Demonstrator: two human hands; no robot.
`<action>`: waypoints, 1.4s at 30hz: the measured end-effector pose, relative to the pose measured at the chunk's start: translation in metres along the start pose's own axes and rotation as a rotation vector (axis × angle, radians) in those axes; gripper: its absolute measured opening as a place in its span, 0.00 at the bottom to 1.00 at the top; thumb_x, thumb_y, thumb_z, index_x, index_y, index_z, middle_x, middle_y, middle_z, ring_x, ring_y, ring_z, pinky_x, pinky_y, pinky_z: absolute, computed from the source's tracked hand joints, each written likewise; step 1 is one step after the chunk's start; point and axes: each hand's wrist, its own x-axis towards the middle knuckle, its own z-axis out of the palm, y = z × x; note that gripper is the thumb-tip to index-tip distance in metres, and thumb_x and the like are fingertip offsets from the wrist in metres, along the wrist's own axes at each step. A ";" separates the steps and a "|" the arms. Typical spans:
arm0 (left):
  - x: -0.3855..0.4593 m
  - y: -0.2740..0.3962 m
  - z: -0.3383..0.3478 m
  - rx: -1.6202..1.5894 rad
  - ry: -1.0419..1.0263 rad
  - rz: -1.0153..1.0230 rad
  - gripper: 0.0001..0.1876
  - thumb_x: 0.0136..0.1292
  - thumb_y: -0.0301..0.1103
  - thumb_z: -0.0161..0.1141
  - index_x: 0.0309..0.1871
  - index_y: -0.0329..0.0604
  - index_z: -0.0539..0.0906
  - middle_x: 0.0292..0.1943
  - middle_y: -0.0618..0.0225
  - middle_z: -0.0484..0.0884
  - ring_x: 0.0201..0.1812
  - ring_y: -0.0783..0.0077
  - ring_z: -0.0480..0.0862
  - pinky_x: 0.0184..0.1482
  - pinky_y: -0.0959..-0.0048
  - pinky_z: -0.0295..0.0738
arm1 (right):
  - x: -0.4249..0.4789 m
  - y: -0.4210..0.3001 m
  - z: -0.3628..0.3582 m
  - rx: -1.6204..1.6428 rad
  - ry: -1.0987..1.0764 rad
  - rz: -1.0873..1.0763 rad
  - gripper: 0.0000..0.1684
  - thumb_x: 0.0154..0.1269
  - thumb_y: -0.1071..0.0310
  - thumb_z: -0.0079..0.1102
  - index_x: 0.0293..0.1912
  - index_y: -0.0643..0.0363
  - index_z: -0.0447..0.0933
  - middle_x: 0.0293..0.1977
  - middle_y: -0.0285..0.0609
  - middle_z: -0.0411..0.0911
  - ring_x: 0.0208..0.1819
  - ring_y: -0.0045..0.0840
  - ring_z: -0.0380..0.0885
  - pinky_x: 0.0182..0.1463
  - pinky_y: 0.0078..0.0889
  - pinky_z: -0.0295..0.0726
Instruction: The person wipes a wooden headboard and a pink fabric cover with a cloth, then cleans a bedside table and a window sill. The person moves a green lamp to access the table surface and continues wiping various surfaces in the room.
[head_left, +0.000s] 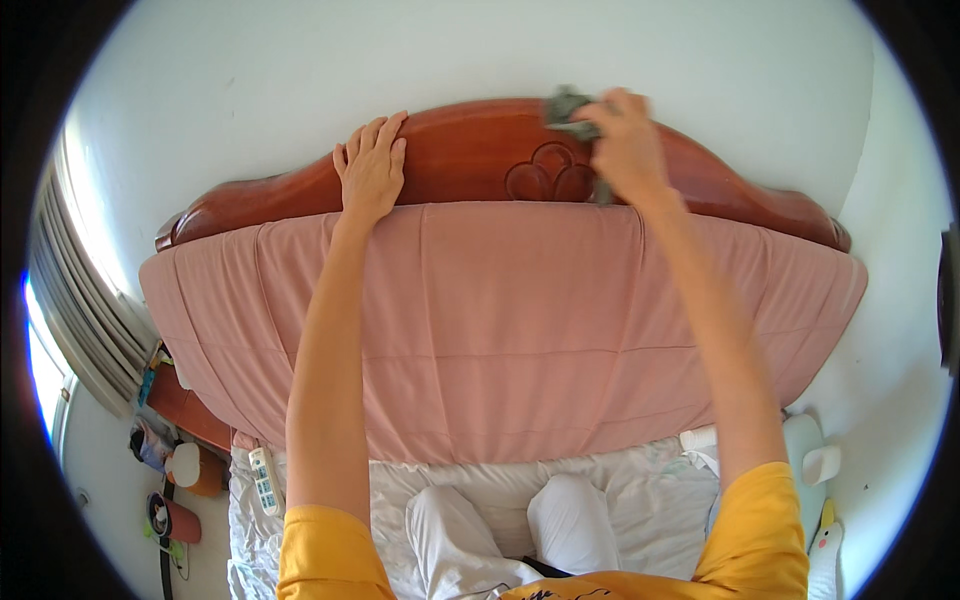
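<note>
A curved, polished wooden headboard spans the view, with a carved petal motif near its middle. My left hand lies flat on the headboard's left part, fingers over its top edge and holding nothing. In my right hand is a crumpled grey-green cloth, pressed at the headboard's top edge right of centre. That hand is blurred. Some of the cloth hangs below the palm, in front of the wood. Pink fabric covers the padded panel under both wrists.
My knees rest on a white bed sheet. A power strip lies at the bed's left edge. On the floor at left stand a pink bin and a brown container. A duck plush is at lower right. Grey curtains hang at left.
</note>
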 end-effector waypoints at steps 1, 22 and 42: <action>0.000 0.001 0.002 0.000 0.007 0.004 0.20 0.73 0.44 0.41 0.66 0.64 0.67 0.64 0.72 0.67 0.66 0.62 0.62 0.68 0.43 0.46 | -0.009 0.022 -0.018 -0.076 0.020 0.039 0.25 0.43 0.85 0.56 0.41 0.50 0.80 0.43 0.40 0.71 0.48 0.42 0.67 0.50 0.39 0.74; -0.001 0.003 0.004 0.020 0.010 -0.019 0.19 0.73 0.45 0.40 0.65 0.63 0.68 0.63 0.72 0.68 0.67 0.61 0.62 0.68 0.43 0.45 | -0.043 -0.027 0.019 -0.127 -0.008 -0.263 0.17 0.46 0.81 0.58 0.40 0.60 0.79 0.46 0.42 0.69 0.46 0.35 0.67 0.43 0.36 0.72; 0.003 -0.010 0.017 0.133 -0.025 0.038 0.23 0.75 0.46 0.32 0.70 0.62 0.64 0.67 0.70 0.66 0.68 0.66 0.62 0.68 0.57 0.45 | -0.052 0.002 -0.010 -0.176 -0.268 -0.083 0.15 0.42 0.74 0.63 0.34 0.48 0.84 0.42 0.34 0.71 0.45 0.33 0.66 0.44 0.32 0.70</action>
